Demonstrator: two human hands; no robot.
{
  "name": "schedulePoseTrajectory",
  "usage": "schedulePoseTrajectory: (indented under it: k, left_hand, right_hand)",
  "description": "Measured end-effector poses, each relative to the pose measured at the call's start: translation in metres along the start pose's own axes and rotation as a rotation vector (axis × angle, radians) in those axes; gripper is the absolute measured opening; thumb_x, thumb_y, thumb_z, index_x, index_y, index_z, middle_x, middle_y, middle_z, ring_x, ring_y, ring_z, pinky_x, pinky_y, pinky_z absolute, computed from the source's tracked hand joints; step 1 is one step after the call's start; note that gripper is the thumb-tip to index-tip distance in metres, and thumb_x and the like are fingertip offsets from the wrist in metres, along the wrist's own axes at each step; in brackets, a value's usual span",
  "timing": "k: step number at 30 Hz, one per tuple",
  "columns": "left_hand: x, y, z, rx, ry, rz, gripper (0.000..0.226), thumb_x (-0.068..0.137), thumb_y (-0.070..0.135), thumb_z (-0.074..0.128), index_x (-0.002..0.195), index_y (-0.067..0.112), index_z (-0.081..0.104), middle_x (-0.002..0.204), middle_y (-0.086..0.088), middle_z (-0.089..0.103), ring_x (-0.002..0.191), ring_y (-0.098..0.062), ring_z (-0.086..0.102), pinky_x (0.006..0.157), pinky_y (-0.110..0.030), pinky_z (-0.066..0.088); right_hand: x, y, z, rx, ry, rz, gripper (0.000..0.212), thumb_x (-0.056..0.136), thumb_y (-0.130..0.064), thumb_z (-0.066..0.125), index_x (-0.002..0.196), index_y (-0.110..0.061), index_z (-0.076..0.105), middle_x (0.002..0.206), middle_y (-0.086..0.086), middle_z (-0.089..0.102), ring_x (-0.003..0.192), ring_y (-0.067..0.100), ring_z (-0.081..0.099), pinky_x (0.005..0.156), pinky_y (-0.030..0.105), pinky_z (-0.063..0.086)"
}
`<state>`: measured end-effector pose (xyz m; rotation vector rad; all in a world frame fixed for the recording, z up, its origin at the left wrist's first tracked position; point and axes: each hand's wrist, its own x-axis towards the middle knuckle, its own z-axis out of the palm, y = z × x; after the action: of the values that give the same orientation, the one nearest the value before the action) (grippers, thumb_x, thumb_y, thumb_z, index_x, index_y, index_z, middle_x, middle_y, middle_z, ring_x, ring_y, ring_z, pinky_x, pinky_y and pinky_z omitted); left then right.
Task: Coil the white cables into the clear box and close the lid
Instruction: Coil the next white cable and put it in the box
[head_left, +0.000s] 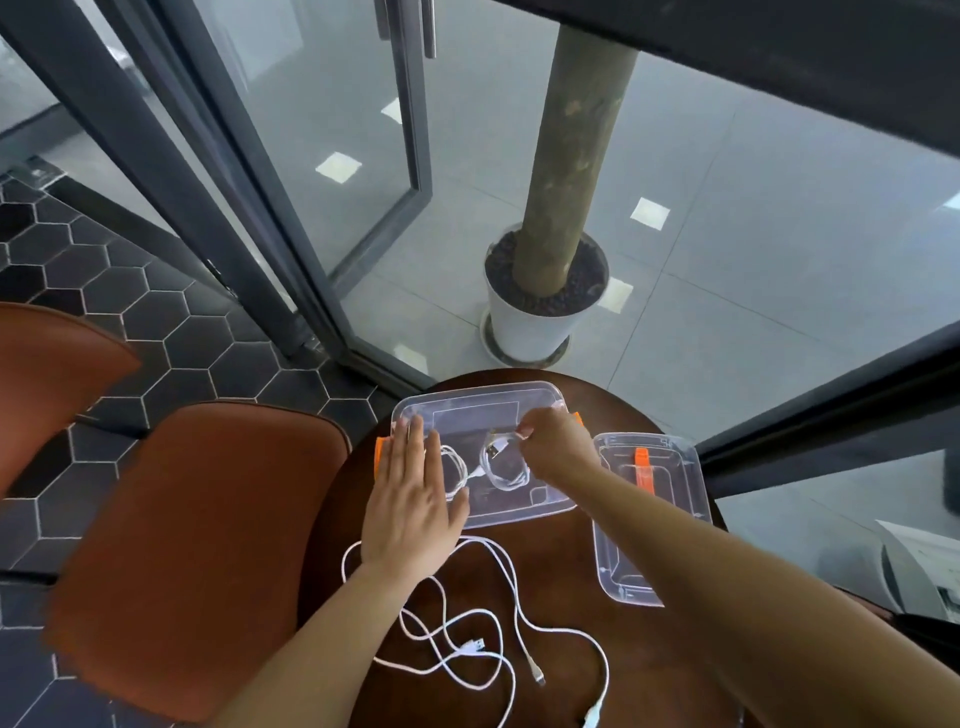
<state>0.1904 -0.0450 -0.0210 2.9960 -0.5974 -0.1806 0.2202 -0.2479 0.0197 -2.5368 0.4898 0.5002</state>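
A clear box with orange latches stands on a round dark wooden table. Two coiled white cables lie inside it: one coil on the left, another coil in the middle. My right hand reaches into the box and pinches the middle coil near its plug. My left hand lies flat, fingers straight, over the box's left rim and near corner. Loose white cables sprawl tangled on the table nearer to me. The clear lid with an orange clip rests to the right of the box.
Two brown leather chairs stand left of the table. A white plant pot with a thick trunk is on the grey floor beyond. Glass door frames run behind. Papers lie at the right edge.
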Motion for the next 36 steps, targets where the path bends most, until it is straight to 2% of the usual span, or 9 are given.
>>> schedulePoseTrajectory:
  k: [5, 9, 17, 22, 25, 29, 32, 36]
  left_hand:
    - [0.001, 0.0, 0.001, 0.039, -0.033, -0.006, 0.084, 0.095, 0.057, 0.024, 0.157, 0.0, 0.021, 0.166, -0.023, 0.003, 0.156, -0.036, -0.001, 0.125, -0.052, 0.016]
    - [0.0, 0.001, 0.001, 0.04, -0.008, -0.003, 0.08, 0.095, 0.053, 0.031, 0.154, -0.001, 0.03, 0.165, -0.024, 0.014, 0.155, -0.037, 0.006, 0.123, -0.054, 0.021]
    - [0.0, 0.001, 0.002, 0.04, 0.001, 0.005, 0.077, 0.093, 0.049, 0.038, 0.152, 0.0, 0.037, 0.164, -0.023, 0.02, 0.156, -0.037, 0.007, 0.122, -0.055, 0.023]
    - [0.0, 0.002, 0.002, 0.04, 0.004, 0.002, 0.077, 0.091, 0.048, 0.039, 0.152, 0.001, 0.038, 0.164, -0.022, 0.022, 0.156, -0.036, 0.005, 0.123, -0.054, 0.022]
    - [0.0, 0.001, 0.002, 0.023, 0.013, -0.003, 0.077, 0.091, 0.047, 0.039, 0.152, 0.0, 0.037, 0.164, -0.022, 0.022, 0.156, -0.036, 0.007, 0.122, -0.054, 0.023]
    - [0.0, 0.002, 0.005, -0.005, 0.038, -0.019, 0.08, 0.09, 0.045, 0.04, 0.153, -0.003, 0.032, 0.164, -0.024, 0.018, 0.155, -0.037, 0.01, 0.122, -0.053, 0.024]
    - [-0.002, 0.003, 0.005, -0.007, 0.034, -0.073, 0.087, 0.088, 0.046, 0.043, 0.155, -0.005, 0.023, 0.165, -0.028, 0.007, 0.155, -0.04, 0.004, 0.124, -0.051, 0.021]
    - [-0.002, 0.005, 0.004, 0.023, -0.002, -0.122, 0.091, 0.089, 0.052, 0.033, 0.155, -0.007, 0.014, 0.163, -0.033, -0.003, 0.154, -0.043, -0.002, 0.125, -0.05, 0.019]
  right_hand:
    - [0.007, -0.014, 0.009, -0.168, -0.076, -0.103, 0.025, 0.092, -0.007, 0.063, 0.117, -0.004, 0.066, 0.109, 0.016, 0.071, 0.096, 0.029, 0.069, 0.07, 0.028, 0.048]
    - [0.02, -0.014, 0.02, -0.172, -0.094, -0.056, 0.027, 0.094, -0.003, 0.057, 0.12, -0.005, 0.064, 0.11, 0.016, 0.07, 0.098, 0.031, 0.068, 0.07, 0.029, 0.047]
    - [0.038, -0.011, 0.035, -0.189, -0.124, -0.029, 0.027, 0.091, -0.002, 0.06, 0.116, -0.005, 0.066, 0.106, 0.015, 0.071, 0.096, 0.031, 0.068, 0.078, 0.035, 0.056]
    - [0.043, -0.009, 0.04, -0.243, -0.138, -0.053, 0.029, 0.09, -0.005, 0.063, 0.12, -0.006, 0.064, 0.112, 0.014, 0.07, 0.102, 0.031, 0.067, 0.074, 0.031, 0.048]
    - [0.044, -0.008, 0.043, -0.258, -0.145, -0.061, 0.03, 0.093, -0.009, 0.063, 0.122, -0.007, 0.065, 0.115, 0.012, 0.07, 0.105, 0.028, 0.068, 0.079, 0.029, 0.05]
    - [0.047, -0.006, 0.048, -0.244, -0.176, -0.056, 0.034, 0.095, -0.014, 0.064, 0.129, -0.012, 0.065, 0.119, 0.008, 0.07, 0.106, 0.025, 0.067, 0.08, 0.026, 0.049]
    - [0.046, -0.005, 0.049, -0.256, -0.182, -0.071, 0.035, 0.096, -0.013, 0.06, 0.13, -0.014, 0.065, 0.121, 0.008, 0.07, 0.108, 0.025, 0.067, 0.081, 0.026, 0.049]
    - [0.044, -0.004, 0.048, -0.281, -0.19, -0.09, 0.031, 0.097, -0.014, 0.06, 0.127, -0.012, 0.066, 0.118, 0.007, 0.07, 0.107, 0.024, 0.068, 0.085, 0.027, 0.052]
